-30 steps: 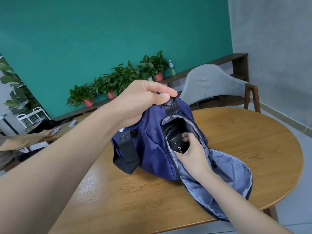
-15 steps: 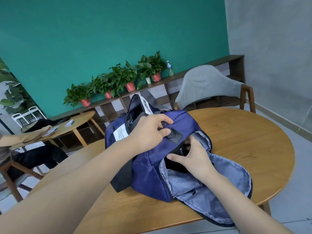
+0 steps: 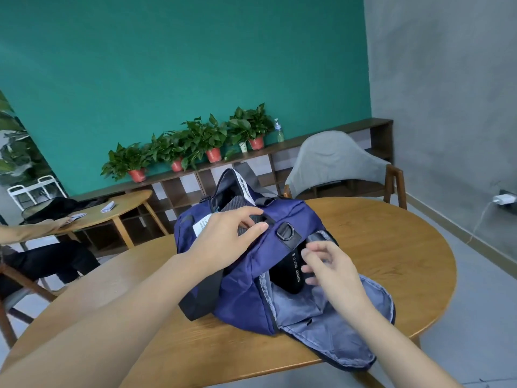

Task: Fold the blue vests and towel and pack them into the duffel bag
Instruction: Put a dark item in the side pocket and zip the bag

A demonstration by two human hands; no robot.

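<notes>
The navy duffel bag (image 3: 246, 289) lies on the round wooden table (image 3: 391, 264). My left hand (image 3: 226, 239) rests on the bag's top and pinches the black strap by the top opening between thumb and fingers. A grey ribbed fabric (image 3: 237, 204) shows in that opening. The bag's end flap (image 3: 321, 320) hangs open, showing grey lining. A black sport bottle (image 3: 289, 273) sits in the end pocket. My right hand (image 3: 330, 267) hovers just in front of the bottle with loose, spread fingers and holds nothing. No blue vests or towel can be made out.
A grey upholstered chair (image 3: 333, 163) stands behind the table at the right. A smaller wooden table (image 3: 120, 203) with a seated person (image 3: 42, 259) is at the left. Potted plants (image 3: 212, 138) line a low shelf along the teal wall. A charger (image 3: 502, 198) is plugged in at the right wall.
The bag has come down from my left hand's lift and settled on the table. My left hand moved from the D-ring tab to the top strap. My right hand came out of the end pocket.
</notes>
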